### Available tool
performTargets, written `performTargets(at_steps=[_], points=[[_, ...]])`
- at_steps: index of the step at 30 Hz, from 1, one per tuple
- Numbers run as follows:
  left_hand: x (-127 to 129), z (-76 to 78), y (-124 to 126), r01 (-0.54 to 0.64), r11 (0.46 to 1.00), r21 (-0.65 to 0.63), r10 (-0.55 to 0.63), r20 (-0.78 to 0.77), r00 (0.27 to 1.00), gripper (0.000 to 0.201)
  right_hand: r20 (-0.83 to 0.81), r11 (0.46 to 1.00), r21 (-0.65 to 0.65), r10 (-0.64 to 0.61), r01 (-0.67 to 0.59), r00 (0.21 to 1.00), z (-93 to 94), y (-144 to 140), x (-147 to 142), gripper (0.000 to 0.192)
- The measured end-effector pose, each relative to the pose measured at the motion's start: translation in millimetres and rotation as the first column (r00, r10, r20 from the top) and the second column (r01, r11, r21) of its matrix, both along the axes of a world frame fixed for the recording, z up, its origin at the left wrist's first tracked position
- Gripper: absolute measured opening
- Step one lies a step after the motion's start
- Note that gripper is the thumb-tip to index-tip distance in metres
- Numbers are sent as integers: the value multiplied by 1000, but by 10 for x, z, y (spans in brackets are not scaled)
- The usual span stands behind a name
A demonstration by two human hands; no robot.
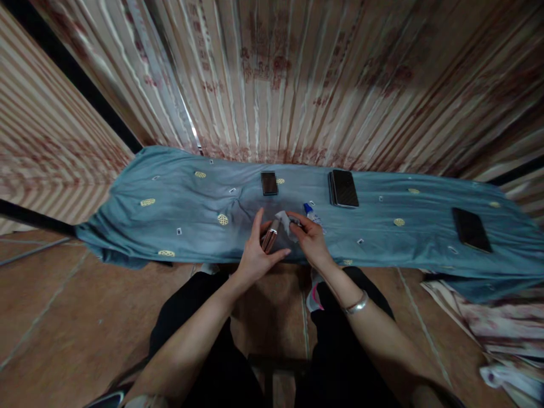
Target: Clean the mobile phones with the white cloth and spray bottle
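Observation:
My left hand (255, 253) grips a slim pinkish phone (270, 236), held on edge above the near side of a blue cloth (178, 209). My right hand (309, 238) pinches a crumpled white wipe (284, 221) that touches the top of that phone. A small spray bottle with a blue cap (311, 213) lies on the cloth just beyond my right hand. A silver bangle sits on my right wrist.
Three dark phones lie on the cloth: one (269, 183) straight ahead, a larger one (343, 188) to its right, another (471, 229) far right. A striped curtain (297, 85) hangs behind. Brown tiled floor lies below; crumpled fabric (501, 334) sits lower right.

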State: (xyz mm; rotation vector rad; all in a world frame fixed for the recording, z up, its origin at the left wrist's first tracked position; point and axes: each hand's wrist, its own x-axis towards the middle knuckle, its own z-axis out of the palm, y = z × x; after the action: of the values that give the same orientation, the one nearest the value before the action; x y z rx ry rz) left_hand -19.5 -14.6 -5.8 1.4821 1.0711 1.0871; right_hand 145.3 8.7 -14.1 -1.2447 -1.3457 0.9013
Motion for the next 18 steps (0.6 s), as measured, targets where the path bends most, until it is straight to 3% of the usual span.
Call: performTargets(at_steps=[7, 18], points=[[-10, -6, 62, -31, 999, 8, 31, 41, 999, 120, 123, 998, 58, -47, 40, 991, 119, -36, -198, 28], [12, 56, 92, -66, 997, -45, 70, 89, 994, 115, 214, 990, 139, -26, -4, 976, 164, -14, -209, 20]])
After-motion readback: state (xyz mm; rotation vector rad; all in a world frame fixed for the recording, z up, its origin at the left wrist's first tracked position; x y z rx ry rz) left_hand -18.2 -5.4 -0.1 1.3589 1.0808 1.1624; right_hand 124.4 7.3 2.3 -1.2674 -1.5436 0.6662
